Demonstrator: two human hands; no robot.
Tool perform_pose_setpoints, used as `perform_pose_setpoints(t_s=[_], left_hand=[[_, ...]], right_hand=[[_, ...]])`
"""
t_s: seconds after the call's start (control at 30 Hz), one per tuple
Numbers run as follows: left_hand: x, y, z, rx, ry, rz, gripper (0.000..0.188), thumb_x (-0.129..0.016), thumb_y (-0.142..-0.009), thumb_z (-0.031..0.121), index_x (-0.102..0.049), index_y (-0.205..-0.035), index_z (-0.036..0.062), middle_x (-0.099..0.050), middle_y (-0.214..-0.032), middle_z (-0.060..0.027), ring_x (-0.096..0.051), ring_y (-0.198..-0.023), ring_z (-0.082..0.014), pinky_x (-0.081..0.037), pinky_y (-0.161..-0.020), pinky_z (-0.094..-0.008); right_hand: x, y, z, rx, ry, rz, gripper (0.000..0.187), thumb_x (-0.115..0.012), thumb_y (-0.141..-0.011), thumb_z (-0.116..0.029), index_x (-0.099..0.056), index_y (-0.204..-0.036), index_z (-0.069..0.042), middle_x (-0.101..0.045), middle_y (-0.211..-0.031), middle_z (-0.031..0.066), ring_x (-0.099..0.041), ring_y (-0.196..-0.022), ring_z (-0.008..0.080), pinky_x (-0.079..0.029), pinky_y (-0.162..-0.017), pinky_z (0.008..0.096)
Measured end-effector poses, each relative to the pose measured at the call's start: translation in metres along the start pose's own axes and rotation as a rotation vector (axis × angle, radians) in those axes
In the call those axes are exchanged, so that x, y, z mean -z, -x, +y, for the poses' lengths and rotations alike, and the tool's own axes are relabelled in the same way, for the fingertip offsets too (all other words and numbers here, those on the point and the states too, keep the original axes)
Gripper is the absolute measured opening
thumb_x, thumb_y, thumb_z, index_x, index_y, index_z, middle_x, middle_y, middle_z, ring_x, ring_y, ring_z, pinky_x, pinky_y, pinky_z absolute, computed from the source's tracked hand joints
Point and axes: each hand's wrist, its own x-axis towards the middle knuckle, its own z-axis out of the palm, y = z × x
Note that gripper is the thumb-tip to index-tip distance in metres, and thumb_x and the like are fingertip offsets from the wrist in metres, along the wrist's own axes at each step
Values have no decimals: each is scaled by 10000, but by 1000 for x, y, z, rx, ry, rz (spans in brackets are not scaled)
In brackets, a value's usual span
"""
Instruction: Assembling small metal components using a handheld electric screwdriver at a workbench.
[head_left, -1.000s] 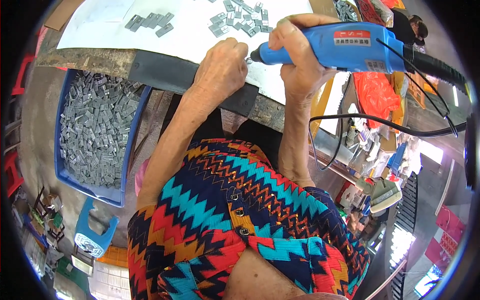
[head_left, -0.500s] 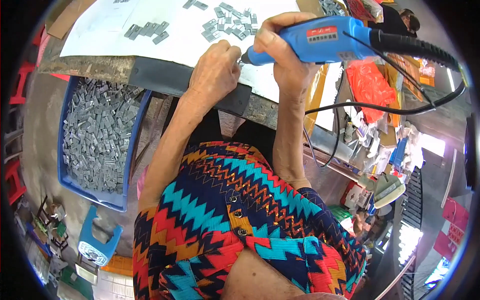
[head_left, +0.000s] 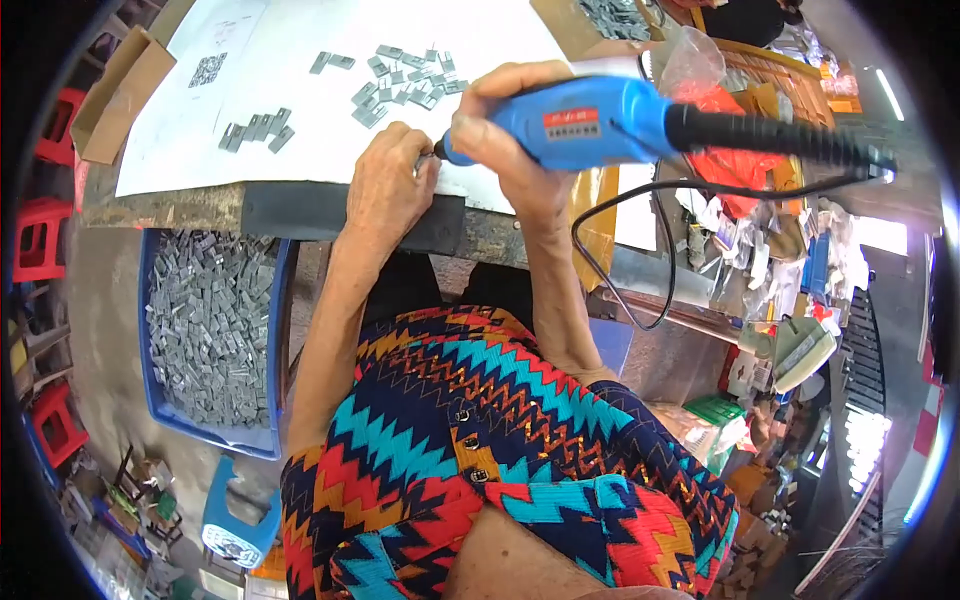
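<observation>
My right hand is wrapped round a blue electric screwdriver, which lies nearly level with its tip pointing left. That tip meets the fingers of my left hand, closed at the front edge of the table. Whatever the left fingers pinch is hidden behind them. On the white sheet beyond my hands lies a loose pile of small grey rectangular parts. A smaller row of the same grey parts sits further left, and a pair of them lies left of the pile.
Below the table on the left stands a blue crate full of grey parts. A blue stool is near it. The screwdriver's black cable loops down at the right. Red stools line the left, and a cardboard box stands at the table's left end.
The view has shifted, so table and parts appear lower and further left. Both hands keep their closed grips, with the screwdriver tip still at the left fingers.
</observation>
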Motion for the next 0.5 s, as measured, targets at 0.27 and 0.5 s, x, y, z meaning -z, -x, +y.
perform_pose_setpoints(t_s=[0.27,0.5], left_hand=[[-3,2,2,6,-6,-71,121,-607,-658,-4,-521,-743,1,-502,-743,-141,-525,-724,-323,-435,-638,-405],[-7,2,10,-5,-69,-39,95,-579,-677,0,-497,-724,-4,-483,-754,-148,-518,-764,-321,-443,-663,-404]], right_hand=[[7,17,-18,18,76,-213,328,-661,-706,41,-482,-970,-36,-560,-766,96,-552,-715,159,-453,-667,272],[11,18,-42,213,-91,-263,360,-673,-726,-57,-460,-1016,-32,-535,-777,100,-525,-599,187,-453,-540,326]])
